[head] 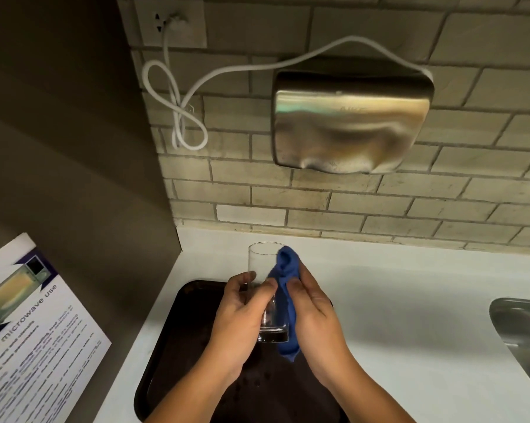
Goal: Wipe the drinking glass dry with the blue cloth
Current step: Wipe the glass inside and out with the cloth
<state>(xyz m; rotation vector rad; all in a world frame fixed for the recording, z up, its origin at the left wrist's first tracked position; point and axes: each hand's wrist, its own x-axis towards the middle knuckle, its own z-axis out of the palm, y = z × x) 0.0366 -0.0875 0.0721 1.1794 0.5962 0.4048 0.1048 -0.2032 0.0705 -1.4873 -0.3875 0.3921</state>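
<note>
Here the person holds a clear drinking glass (265, 288) upright above the far end of a dark tray (178, 346), which lies on the white counter (410, 300). The left hand (242, 312) wraps around the glass from the left, fingers curled over its near side and thumb against the wall, so the glass is lifted clear of the tray. The right hand (314, 312) grips the blue cloth (286, 288), bunched between thumb and fingers, and presses it against the right side of the glass. The cloth rises in a fold beside the rim and hangs down past the thick base. Small drops or marks speckle the tray's surface below the hands.

To the far side, a tiled wall (440, 209) carries a brushed metal hand dryer (352, 123), whose white cord (178, 96) loops leftward up to a wall socket (169, 22). At the near left, a printed notice about microwave use (38, 325) is fixed to a brown side wall. At the right edge, the corner of a steel sink (523, 334) is set into the counter, well apart from the tray.
</note>
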